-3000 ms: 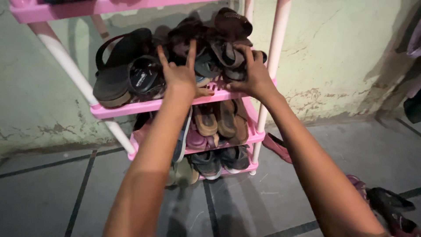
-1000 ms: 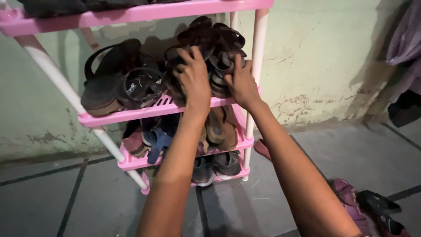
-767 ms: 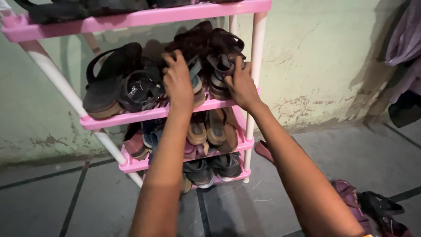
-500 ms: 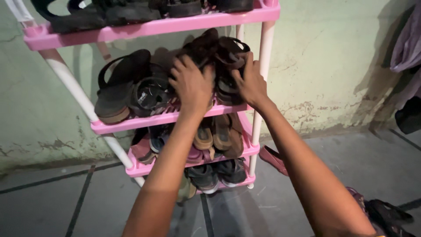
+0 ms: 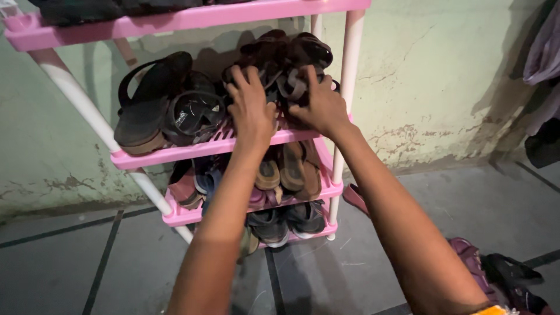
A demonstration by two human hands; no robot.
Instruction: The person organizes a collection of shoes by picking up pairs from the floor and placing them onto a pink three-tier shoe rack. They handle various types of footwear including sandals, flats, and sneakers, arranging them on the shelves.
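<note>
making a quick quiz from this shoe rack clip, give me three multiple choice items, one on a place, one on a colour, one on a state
1. Where are both hands?
A. on the floor
B. on the pile of dark sandals on the second shelf
C. on the wall

2. What colour are the rack's shelves?
A. pink
B. blue
C. black

3. How does the lowest shelf stand?
A. bare
B. broken off
C. holding shoes

Answers:
1 B, the left hand and right hand both press on the pile of dark sandals.
2 A, each shelf edge of the rack is pink, on white posts.
3 C, dark shoes sit on the lowest shelf.
</note>
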